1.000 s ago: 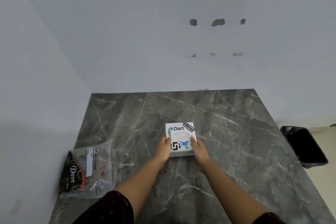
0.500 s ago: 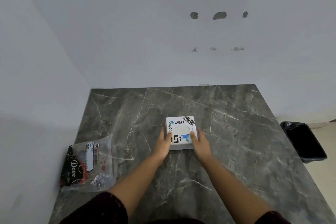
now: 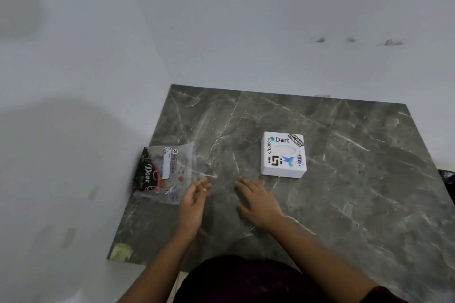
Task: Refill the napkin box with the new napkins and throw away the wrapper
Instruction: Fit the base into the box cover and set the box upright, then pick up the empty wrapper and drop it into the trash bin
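Note:
The white napkin box (image 3: pixel 283 155), covered in stickers with an oval slot on top, stands alone on the grey marble table (image 3: pixel 357 167). A clear plastic wrapper (image 3: pixel 163 173) with black and red "Dove" print lies at the table's left edge by the wall. My left hand (image 3: pixel 193 200) hovers open just right of the wrapper, fingers apart, holding nothing. Over the table between wrapper and box, my right hand (image 3: pixel 258 202) is open, palm down, and empty.
White walls close in the table at the back and left. A black bin (image 3: pixel 446 177) shows at the far right edge beside the table. A patch of yellowish tape (image 3: pixel 120 252) marks the table's near left corner.
Both hands let go of the napkin box and moved back and left toward the wrapper. The camera swung left, so the box now sits to the right of my hands.

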